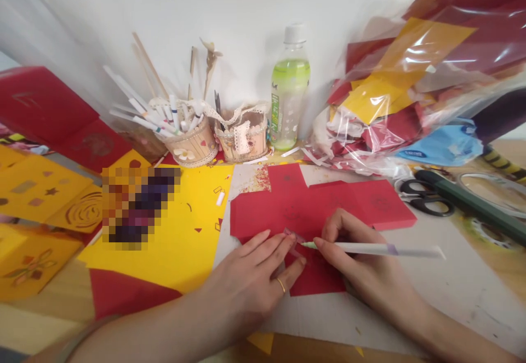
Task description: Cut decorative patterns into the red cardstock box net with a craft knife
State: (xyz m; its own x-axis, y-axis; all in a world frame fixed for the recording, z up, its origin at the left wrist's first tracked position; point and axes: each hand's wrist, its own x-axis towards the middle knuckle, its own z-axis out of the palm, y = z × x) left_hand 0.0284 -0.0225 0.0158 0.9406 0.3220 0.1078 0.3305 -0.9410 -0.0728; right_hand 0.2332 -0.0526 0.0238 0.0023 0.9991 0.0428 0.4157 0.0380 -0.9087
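Note:
A red card cut-out shaped like an unfolded box lies on a grey board, with faint drawn marks on its panels. My left hand, a ring on one finger, presses a small clear plastic piece against the card's near part with its fingertips and thumb. Much of that piece is hidden under the fingers. In my right hand is a slim white pen with a purple band, pinched near its light green tip. The tip points left, close beside the clear piece.
Yellow sheets and decorated yellow cards lie left. Against the wall stand two pen holders and a green drink bottle. A clear bag of paper scraps, black-handled scissors and a dark green tool are right.

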